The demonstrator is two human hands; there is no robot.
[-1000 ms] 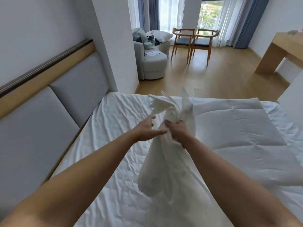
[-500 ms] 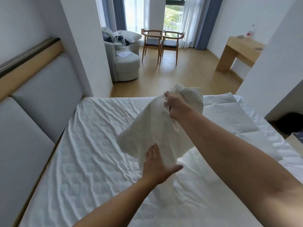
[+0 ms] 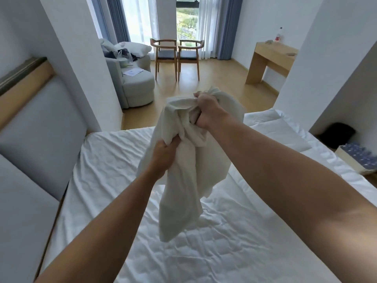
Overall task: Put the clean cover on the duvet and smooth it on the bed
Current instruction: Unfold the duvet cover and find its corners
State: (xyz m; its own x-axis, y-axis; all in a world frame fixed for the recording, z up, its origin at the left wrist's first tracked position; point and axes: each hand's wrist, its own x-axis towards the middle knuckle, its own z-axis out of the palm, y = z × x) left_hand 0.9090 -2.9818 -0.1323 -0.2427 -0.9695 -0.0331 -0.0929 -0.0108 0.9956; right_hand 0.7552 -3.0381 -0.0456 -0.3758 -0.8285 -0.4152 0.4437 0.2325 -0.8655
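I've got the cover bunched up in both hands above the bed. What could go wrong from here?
1. The cover is wadded in the right hand and left hand; no corner or opening shows, so it might go on twisted.
2. The duvet lies at the far right of the bed, apart from the cover and partly behind the right arm; reaching for it one-handed may drop the bundle.

Bed (image 3: pixel 204 252) lies open below; headboard (image 3: pixel 40 123) left, duvet (image 3: pixel 275 132) right.
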